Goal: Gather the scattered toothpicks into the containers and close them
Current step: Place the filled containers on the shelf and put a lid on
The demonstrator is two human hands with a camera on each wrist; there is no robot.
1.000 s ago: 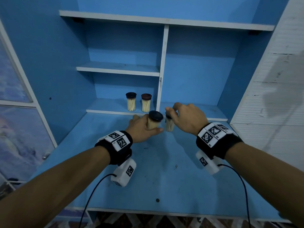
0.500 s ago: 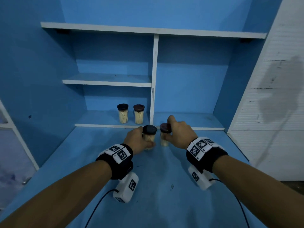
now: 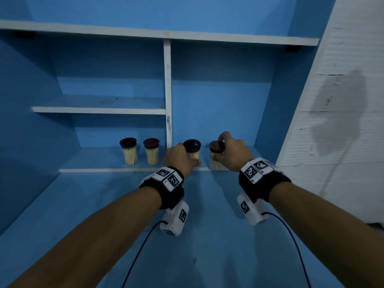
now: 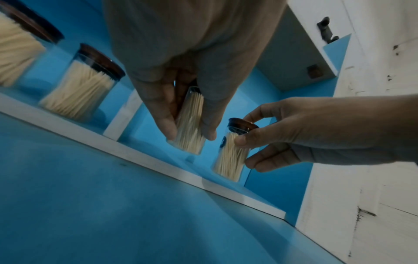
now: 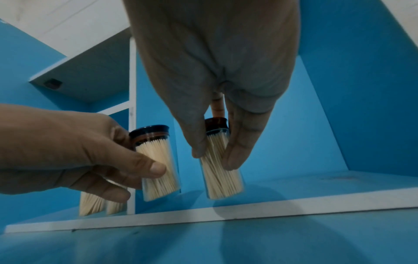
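Observation:
Two clear toothpick jars with dark lids are held just above the low shelf (image 3: 239, 151) right of the white divider (image 3: 167, 90). My left hand (image 3: 180, 156) grips the dark-lidded jar (image 3: 192, 149) round its body, seen close in the left wrist view as jar (image 4: 190, 125). My right hand (image 3: 230, 152) grips the brown-lidded jar (image 3: 216, 152), thumb and fingers round its glass, shown as jar (image 5: 220, 166). Both jars are full of toothpicks and capped. The left-hand jar (image 5: 157, 166) hangs a little above the shelf.
Two more capped jars, one (image 3: 128, 150) and another (image 3: 152, 151), stand on the same shelf left of the divider. A higher shelf (image 3: 99, 110) is above them. The blue tabletop (image 3: 207, 246) lies in front; a white wall (image 3: 342, 100) is at the right.
Both hands have carried their jars forward from over the tabletop to the low shelf, right of the divider. The head view has moved closer to the shelves.

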